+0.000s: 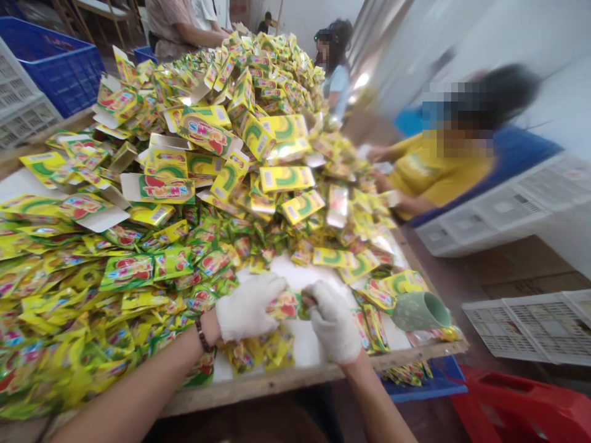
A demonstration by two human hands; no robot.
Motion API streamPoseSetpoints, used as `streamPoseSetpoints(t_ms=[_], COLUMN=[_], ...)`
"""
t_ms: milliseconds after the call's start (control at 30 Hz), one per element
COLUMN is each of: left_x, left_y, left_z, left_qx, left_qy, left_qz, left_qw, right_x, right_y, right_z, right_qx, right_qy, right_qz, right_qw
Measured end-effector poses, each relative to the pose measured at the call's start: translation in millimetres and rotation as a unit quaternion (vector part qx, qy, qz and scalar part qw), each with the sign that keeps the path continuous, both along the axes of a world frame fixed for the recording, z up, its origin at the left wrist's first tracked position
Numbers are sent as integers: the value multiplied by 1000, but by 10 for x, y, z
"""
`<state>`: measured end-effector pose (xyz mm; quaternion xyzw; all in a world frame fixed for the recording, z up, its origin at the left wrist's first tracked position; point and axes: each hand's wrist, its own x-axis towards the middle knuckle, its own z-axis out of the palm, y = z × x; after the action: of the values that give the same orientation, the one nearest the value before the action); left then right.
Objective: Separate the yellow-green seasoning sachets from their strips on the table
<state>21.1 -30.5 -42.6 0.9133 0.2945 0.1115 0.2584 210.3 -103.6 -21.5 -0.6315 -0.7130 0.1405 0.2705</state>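
My left hand [252, 307], in a white glove with a beaded bracelet at the wrist, is closed on a small green candy packet [285, 304] printed with red watermelon. At the packet's right end, my right hand [336, 323], also gloved, has its fingers curled in a pinch on it. Just below lie yellow candy packets [258, 354] on the white tabletop [307, 338]. To the left spreads a thick layer of similar packets [124, 301]. Beyond my hands rises a heap of yellow "TWINS" cartons [286, 178], many with flaps open.
A green cup [421, 311] lies on its side at the table's right corner. Blue crates [60, 67] and white crates [530, 320] stand around the table. A red stool [521, 406] is at lower right. A person in yellow [429, 169] sits on the right; others are farther back.
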Motion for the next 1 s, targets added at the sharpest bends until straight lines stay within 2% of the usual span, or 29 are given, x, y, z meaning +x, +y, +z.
streamPoseSetpoints(t_ms=[133, 267, 367, 433, 500, 567, 700, 800, 933, 1000], left_x=[-67, -68, -15, 25, 53, 66, 58, 36, -4, -20], left_y=[85, 62, -16, -62, -86, -89, -68, -42, 17, 43], left_z=[23, 11, -8, -8, -2, 1, -15, -29, -32, -30], left_qx=[-6, 5, 4, 20, 53, 85, 108, 101, 51, 23], left_qy=[31, 53, 34, 22, 34, 55, 49, 19, 8, 29], left_qz=[-40, -15, 28, 53, 71, 72, 48, 56, 34, 9], left_qw=[999, 998, 999, 998, 995, 992, 992, 993, 998, 999], right_x=[67, -15, -87, -75, -24, 30, 38, 2, 13, 12], right_y=[-3, 3, -16, -35, -54, -66, -61, -38, -27, -36], right_z=[-47, -86, -120, -139, -142, -125, -56, -12, 6, -7], right_qx=[12, 20, -21, -71, -130, -165, -159, -151, -34, -5], right_qy=[-20, -62, 68, 199, 301, 339, 274, 231, 93, 23], right_qz=[56, 39, -56, -122, -140, -129, -135, -130, -95, -84], right_qw=[998, 997, 996, 970, 934, 917, 939, 952, 991, 996])
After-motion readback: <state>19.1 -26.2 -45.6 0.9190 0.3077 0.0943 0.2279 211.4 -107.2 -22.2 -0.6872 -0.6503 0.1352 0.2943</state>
